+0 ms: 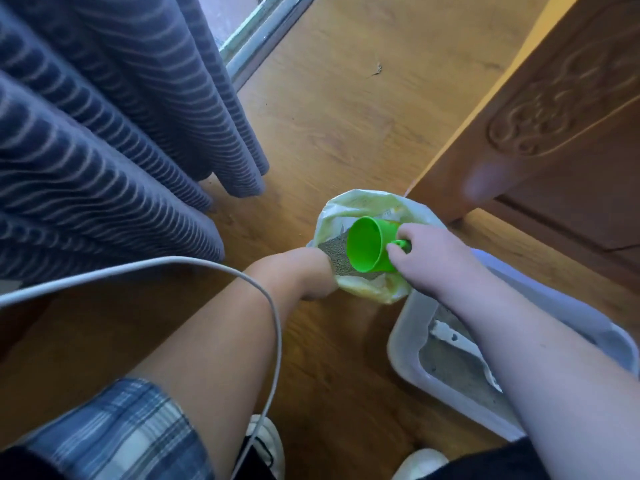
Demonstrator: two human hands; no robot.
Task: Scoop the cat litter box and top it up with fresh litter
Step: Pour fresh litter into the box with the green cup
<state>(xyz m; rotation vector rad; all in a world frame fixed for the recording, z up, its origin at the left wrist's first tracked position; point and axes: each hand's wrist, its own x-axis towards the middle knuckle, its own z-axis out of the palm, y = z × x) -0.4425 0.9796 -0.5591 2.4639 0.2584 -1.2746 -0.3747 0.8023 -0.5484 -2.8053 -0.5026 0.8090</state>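
While tilted within the bag [360, 202] rim, green cup [367, 249]; open floor [346, 116] beyond.

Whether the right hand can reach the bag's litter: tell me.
Probably yes: the right hand holds the cup over the open bag, the left hand grips its rim, and nothing covers the litter.

Soft daylight from window [249, 46]; slight overall blur; wide-angle bending at edges.

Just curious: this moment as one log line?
left hand grips litter bag rim | right hand holds green cup at bag mouth | cup looks empty
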